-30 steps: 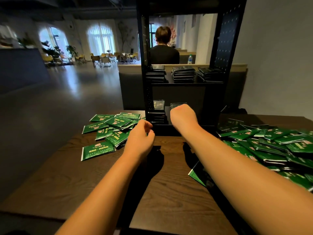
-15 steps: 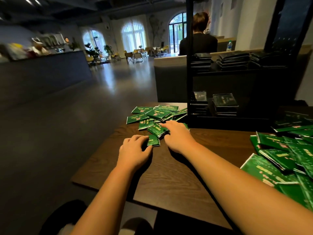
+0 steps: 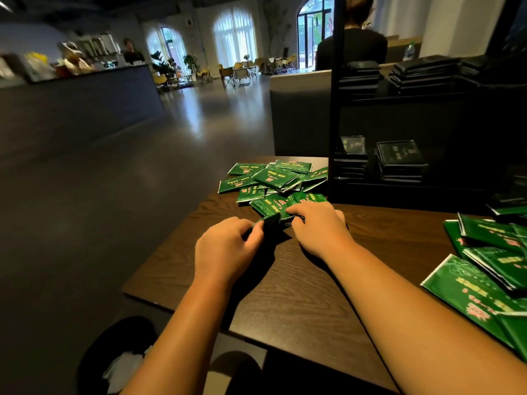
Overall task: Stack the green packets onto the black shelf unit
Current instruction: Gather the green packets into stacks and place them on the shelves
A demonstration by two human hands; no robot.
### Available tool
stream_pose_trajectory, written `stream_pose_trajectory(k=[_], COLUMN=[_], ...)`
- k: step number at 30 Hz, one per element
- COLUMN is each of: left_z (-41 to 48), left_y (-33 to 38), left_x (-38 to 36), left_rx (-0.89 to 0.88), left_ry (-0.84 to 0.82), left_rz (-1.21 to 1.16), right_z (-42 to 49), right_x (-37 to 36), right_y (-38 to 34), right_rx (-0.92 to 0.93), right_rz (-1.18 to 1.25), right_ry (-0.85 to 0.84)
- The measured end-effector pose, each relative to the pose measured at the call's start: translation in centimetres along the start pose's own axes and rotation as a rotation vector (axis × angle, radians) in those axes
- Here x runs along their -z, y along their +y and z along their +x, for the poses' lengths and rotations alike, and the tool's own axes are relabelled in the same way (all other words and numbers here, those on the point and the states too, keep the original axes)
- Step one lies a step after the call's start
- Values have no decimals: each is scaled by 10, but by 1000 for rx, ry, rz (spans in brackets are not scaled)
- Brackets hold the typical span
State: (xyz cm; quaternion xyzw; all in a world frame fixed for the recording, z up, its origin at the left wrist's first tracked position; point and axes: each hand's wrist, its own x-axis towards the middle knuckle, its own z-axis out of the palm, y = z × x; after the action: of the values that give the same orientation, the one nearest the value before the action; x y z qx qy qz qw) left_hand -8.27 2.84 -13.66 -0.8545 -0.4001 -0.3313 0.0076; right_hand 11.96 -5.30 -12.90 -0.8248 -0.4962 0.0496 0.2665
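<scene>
Both hands are on one packet (image 3: 273,220) at the near edge of the left pile (image 3: 273,181): our left hand (image 3: 225,246) pinches its near-left corner with thumb and fingers closed on it, our right hand (image 3: 319,226) lies over its right end, fingers curled down; whether they hook under the edge, we can't tell. The packets look like thin, flat foil or film sachets: light, slightly flexible, glossy, so probably slippery when several are stacked. We'd hold by the long edges, thumb on top, and square the batch before lifting. The pile sits on the dark wood table (image 3: 299,280), just left of the black shelf unit (image 3: 333,109), where dark stacks (image 3: 399,163) already sit. A second pile (image 3: 490,260) lies to the right.
</scene>
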Motion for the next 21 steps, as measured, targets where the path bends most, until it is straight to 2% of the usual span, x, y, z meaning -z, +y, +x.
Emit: stream_pose_trajectory(k=[5, 7, 9, 11, 14, 16, 21], left_z=[12, 21, 34, 45, 52, 52, 48], left_y=[-1, 8, 26, 45, 63, 64, 49], left_x=[17, 22, 23, 13, -14, -26, -39], left_rx=[311, 346, 348, 339, 373, 422, 457], left_ry=[182, 247, 179, -4, -276, -275, -279], left_rz=[-375, -382, -219, -100, -182, -227, 3], right_z=[-3, -4, -4, -2, 2, 3, 8], right_x=[4, 5, 7, 8, 8, 9, 8], right_y=[-2, -3, -3, -1, 4, 8, 16], right_rx=[7, 2, -4, -17, -46, -78, -247], right_rz=[4, 11, 44, 111, 248, 267, 199], right_ry=[-22, -20, -10, 24, 155, 212, 159])
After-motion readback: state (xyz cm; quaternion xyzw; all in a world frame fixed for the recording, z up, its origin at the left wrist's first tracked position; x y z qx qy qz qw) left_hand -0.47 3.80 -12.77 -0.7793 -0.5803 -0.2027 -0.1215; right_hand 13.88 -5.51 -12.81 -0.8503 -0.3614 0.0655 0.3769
